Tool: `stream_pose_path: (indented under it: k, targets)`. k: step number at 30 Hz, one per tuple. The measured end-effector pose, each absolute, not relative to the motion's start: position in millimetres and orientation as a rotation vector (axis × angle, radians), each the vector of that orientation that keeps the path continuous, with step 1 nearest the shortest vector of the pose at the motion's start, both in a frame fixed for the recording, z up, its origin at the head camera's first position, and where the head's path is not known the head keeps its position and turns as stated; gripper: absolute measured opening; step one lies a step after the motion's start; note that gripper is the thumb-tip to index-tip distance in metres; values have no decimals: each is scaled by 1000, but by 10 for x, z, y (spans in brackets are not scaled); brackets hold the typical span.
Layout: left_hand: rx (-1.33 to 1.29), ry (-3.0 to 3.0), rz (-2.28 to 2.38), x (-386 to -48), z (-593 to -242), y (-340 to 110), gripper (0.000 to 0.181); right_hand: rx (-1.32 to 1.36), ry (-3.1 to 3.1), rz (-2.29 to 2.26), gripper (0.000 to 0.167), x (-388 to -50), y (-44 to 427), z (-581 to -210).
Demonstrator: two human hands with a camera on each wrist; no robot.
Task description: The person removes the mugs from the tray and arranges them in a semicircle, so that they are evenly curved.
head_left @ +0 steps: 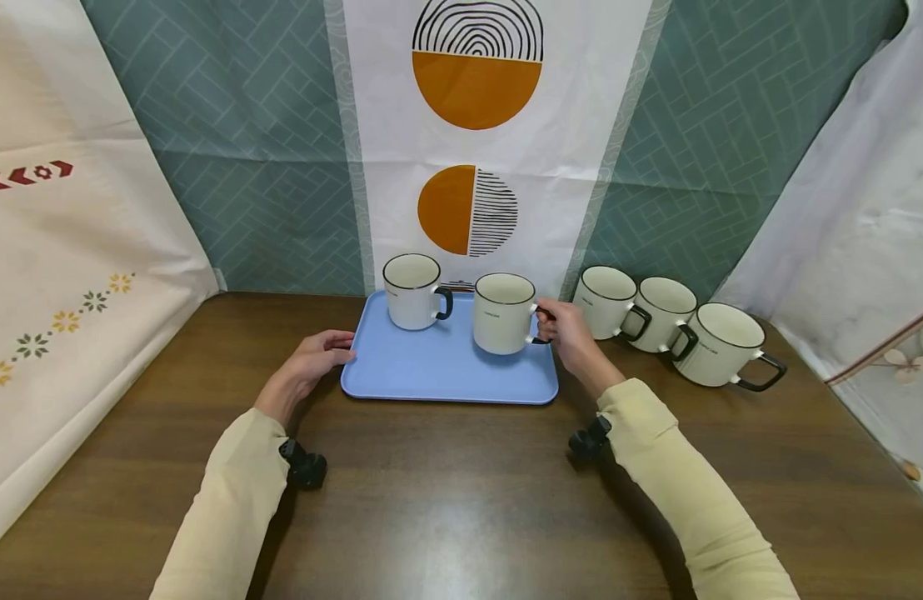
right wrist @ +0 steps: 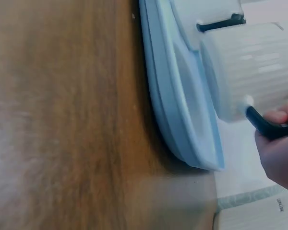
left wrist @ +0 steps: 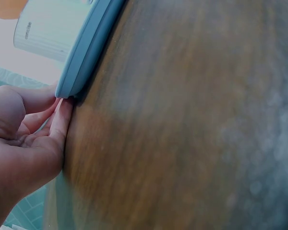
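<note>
A blue tray (head_left: 431, 379) lies on the wooden table, with a white mug (head_left: 412, 300) standing on its back left part, black handle to the right. My right hand (head_left: 570, 333) holds a second white mug (head_left: 502, 317) by its black handle, over the right half of the tray. In the right wrist view this mug's base (right wrist: 215, 79) seems slightly raised above the tray, though contact is hard to judge. At the tray's left edge, my left hand (head_left: 315, 362) pinches the rim (left wrist: 79, 67), thumb and fingers close to the tabletop.
Three more white mugs stand close together right of the tray: one nearest my right hand (head_left: 604, 304), a middle one (head_left: 660, 312) and a front one (head_left: 720, 346). Behind the table hangs a patterned cloth (head_left: 386, 183). Light cloths (head_left: 94, 250) border both sides.
</note>
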State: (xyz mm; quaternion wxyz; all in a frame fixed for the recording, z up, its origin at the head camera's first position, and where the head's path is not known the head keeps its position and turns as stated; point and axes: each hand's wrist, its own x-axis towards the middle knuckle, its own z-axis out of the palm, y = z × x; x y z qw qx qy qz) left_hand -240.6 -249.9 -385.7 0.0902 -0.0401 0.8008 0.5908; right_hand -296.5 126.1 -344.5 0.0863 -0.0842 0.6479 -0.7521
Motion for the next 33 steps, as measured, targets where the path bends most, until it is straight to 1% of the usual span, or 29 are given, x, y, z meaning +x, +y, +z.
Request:
stream_pose_path:
  k: [7, 13, 21, 33]
  targets:
    - [-111, 2382, 1754, -2386, -3836, -2493, 50, -268, 1830, -2427, 42, -2834, 1468, -3344]
    - [-114, 2384, 1754, -2397, -3846, -2502, 50, -280, 1832, -2494, 42, -2725, 1694, -3293]
    - [-114, 2385, 1745, -2400, -3872, -2509, 50, -316, 1849, -2475, 44, -2596, 2043, -3327]
    - [-87, 2379, 1750, -2398, -3864, -2501, 50, -376, 1868, -2394, 47, -2271, 2616, -3456]
